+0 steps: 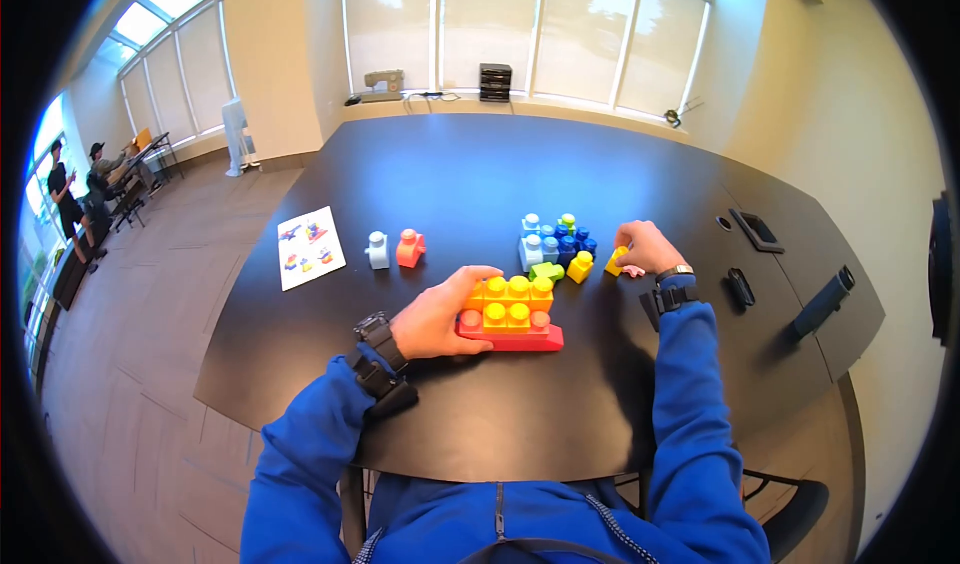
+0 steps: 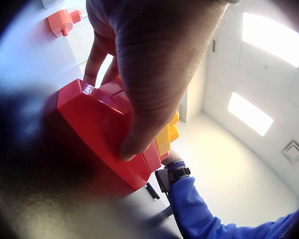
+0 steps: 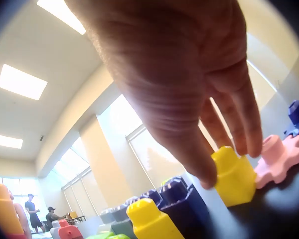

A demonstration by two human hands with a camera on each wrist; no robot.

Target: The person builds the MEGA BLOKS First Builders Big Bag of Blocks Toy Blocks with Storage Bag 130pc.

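Note:
My left hand [image 1: 440,314] grips a stack of blocks, with yellow blocks [image 1: 517,294] on top of a red base [image 1: 525,339]. In the left wrist view the thumb of the hand [image 2: 149,64] presses on the side of the red base [image 2: 97,129]. My right hand [image 1: 648,248] pinches a small yellow block [image 1: 617,261] between thumb and fingers. The right wrist view shows the hand [image 3: 189,84] around that yellow block [image 3: 233,179], beside a pink gear-shaped piece [image 3: 279,158]. Another yellow block [image 1: 580,268] stands left of it.
Blue, light blue and green blocks [image 1: 546,272] are grouped at mid-table. A grey block [image 1: 377,251], a coral block [image 1: 410,248] and a picture sheet [image 1: 310,249] lie to the left. On the right are a black case [image 1: 740,288] and a dark cylinder [image 1: 825,302]. Two people are at the far left.

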